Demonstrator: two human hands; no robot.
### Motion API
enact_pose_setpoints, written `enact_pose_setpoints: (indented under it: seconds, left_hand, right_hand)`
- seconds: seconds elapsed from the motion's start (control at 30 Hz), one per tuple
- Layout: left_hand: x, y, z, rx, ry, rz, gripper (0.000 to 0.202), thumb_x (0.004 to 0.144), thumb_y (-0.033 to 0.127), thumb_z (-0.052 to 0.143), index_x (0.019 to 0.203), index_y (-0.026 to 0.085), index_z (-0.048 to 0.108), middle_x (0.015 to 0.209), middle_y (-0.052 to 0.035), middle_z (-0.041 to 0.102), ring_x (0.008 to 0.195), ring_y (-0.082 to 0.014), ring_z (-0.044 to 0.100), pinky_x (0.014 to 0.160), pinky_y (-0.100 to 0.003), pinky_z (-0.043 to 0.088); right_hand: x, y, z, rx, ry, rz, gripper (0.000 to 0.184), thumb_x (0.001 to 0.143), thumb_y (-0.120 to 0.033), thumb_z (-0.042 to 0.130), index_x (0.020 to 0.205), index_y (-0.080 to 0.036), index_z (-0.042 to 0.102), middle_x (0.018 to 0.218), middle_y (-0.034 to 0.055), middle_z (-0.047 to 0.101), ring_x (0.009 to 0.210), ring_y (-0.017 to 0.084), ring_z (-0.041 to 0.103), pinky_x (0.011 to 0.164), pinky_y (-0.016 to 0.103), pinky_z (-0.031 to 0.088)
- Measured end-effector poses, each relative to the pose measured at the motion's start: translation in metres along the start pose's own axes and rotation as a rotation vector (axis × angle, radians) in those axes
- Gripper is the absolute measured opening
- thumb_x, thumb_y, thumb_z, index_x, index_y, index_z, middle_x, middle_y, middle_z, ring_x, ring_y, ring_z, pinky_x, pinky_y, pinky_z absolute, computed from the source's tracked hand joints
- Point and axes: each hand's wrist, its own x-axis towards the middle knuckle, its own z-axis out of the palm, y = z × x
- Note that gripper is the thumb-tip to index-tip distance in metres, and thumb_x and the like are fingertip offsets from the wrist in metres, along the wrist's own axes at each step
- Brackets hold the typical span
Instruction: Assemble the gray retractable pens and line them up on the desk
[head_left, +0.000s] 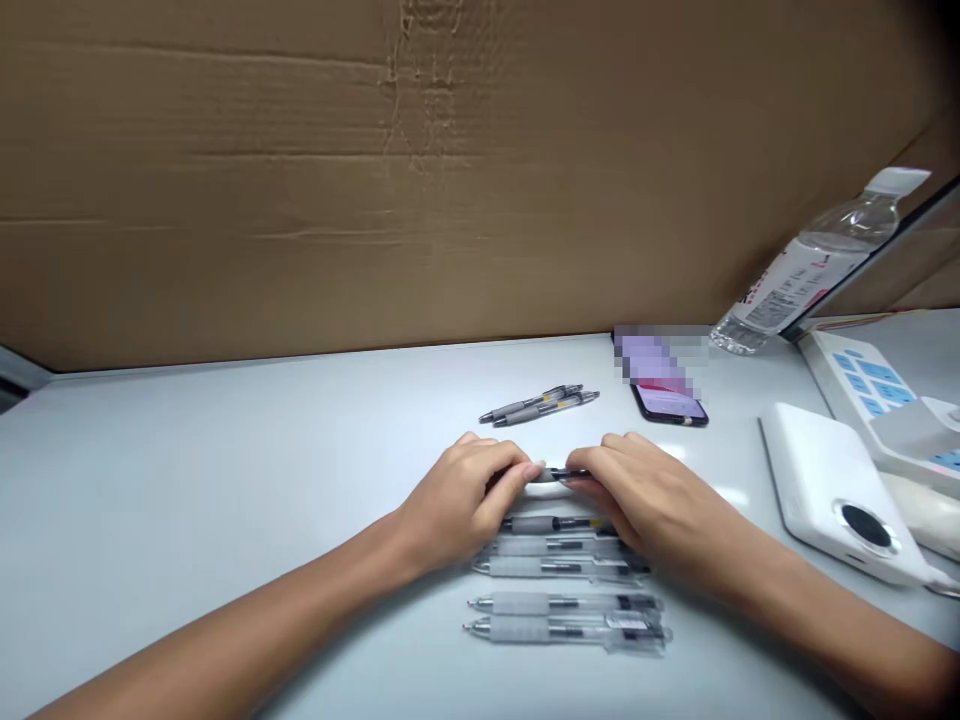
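Between my two hands is a pen with a dark barrel, lying crosswise just above the table. My left hand pinches its left end, and my right hand has its fingers closed round the right end, so both ends are hidden. Right below the hands, a grey-grip pen lies partly under my right hand. Nearer to me, several clear pens with frosted grips lie in a rough column, tips to the left. Beyond the hands, two grey-grip pens rest side by side at a slant.
A phone with a lit screen lies at the back right. A water bottle leans there. Farther right are a white device with a round dark display and a power strip. Brown cardboard walls off the table's back.
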Motion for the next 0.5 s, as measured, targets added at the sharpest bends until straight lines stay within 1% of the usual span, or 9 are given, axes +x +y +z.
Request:
enact_pose_setpoints:
  seconds: [0.1,0.17,0.2,0.23,0.3,0.37,0.43,0.47,0.5]
  left_hand:
    - [-0.002,-0.001,0.000,-0.025,0.059,0.050,0.005,0.092,0.023,0.054,0.096,0.022,0.057,0.092,-0.0009,0.067,0.083,-0.0163,0.059,0.078,-0.030,0.044]
    - [-0.002,-0.002,-0.001,-0.045,0.104,0.038,0.026,0.085,0.029,0.066,0.108,0.022,0.054,0.103,-0.0028,0.065,0.093,-0.0187,0.058,0.081,-0.031,0.045]
    - [-0.002,-0.002,-0.001,-0.043,0.121,0.012,0.033,0.083,0.034,0.069,0.110,0.023,0.053,0.103,-0.0030,0.065,0.094,-0.0194,0.058,0.082,-0.032,0.045]
    - [-0.002,-0.003,-0.002,-0.030,0.127,-0.020,0.032,0.084,0.039,0.068,0.108,0.023,0.054,0.099,-0.0023,0.065,0.091,-0.0195,0.058,0.081,-0.033,0.045]
    - [-0.001,-0.004,-0.003,0.019,0.103,-0.063,0.021,0.092,0.041,0.055,0.088,0.021,0.060,0.079,0.0005,0.064,0.077,-0.0176,0.057,0.077,-0.034,0.043]
    - [0.000,-0.005,-0.005,0.049,0.068,-0.048,0.036,0.099,0.034,0.042,0.069,0.020,0.056,0.065,0.0016,0.059,0.068,-0.0157,0.053,0.074,-0.034,0.040]
    - [0.001,-0.006,-0.006,0.022,0.075,-0.010,0.027,0.097,0.031,0.047,0.075,0.020,0.058,0.072,0.0008,0.063,0.073,-0.0162,0.055,0.076,-0.034,0.041]
    - [0.001,-0.007,-0.006,-0.003,0.090,-0.001,0.014,0.093,0.032,0.054,0.087,0.021,0.060,0.082,-0.0002,0.065,0.080,-0.0170,0.057,0.078,-0.033,0.042]
    - [0.001,-0.007,-0.006,-0.025,0.104,-0.002,0.016,0.089,0.034,0.061,0.099,0.022,0.058,0.093,-0.0016,0.066,0.087,-0.0182,0.058,0.080,-0.033,0.043]
  right_hand:
    - [-0.002,0.003,0.000,0.038,-0.013,0.042,0.027,0.102,-0.031,0.034,0.096,-0.020,0.057,0.079,0.0069,0.061,0.069,0.021,0.054,0.061,0.032,0.039]
    - [-0.003,0.005,0.000,0.061,-0.014,0.051,0.026,0.102,-0.032,0.034,0.098,-0.020,0.057,0.082,0.0075,0.063,0.071,0.021,0.056,0.062,0.032,0.039]
    - [-0.003,0.007,-0.001,0.067,-0.008,0.048,0.026,0.102,-0.032,0.034,0.098,-0.020,0.057,0.082,0.0074,0.063,0.071,0.021,0.056,0.062,0.032,0.039]
    - [-0.003,0.008,-0.001,0.068,-0.003,0.047,0.025,0.102,-0.031,0.034,0.098,-0.019,0.057,0.082,0.0073,0.062,0.071,0.021,0.056,0.063,0.032,0.039]
    - [-0.003,0.009,-0.003,0.062,0.004,0.051,0.025,0.102,-0.030,0.035,0.098,-0.019,0.057,0.082,0.0068,0.062,0.071,0.021,0.056,0.063,0.032,0.039]
    - [-0.003,0.010,-0.003,0.055,0.005,0.055,0.025,0.102,-0.031,0.036,0.098,-0.019,0.058,0.080,0.0065,0.061,0.071,0.021,0.055,0.063,0.032,0.039]
    - [-0.003,0.011,-0.004,0.055,-0.005,0.058,0.026,0.102,-0.031,0.036,0.097,-0.019,0.058,0.080,0.0064,0.061,0.070,0.021,0.054,0.063,0.032,0.039]
    - [-0.004,0.011,-0.003,0.055,-0.011,0.061,0.027,0.102,-0.032,0.035,0.096,-0.019,0.058,0.080,0.0063,0.061,0.070,0.021,0.055,0.063,0.032,0.039]
    - [-0.004,0.011,-0.003,0.056,-0.013,0.065,0.027,0.102,-0.031,0.035,0.096,-0.019,0.058,0.080,0.0063,0.061,0.070,0.021,0.055,0.062,0.032,0.039]
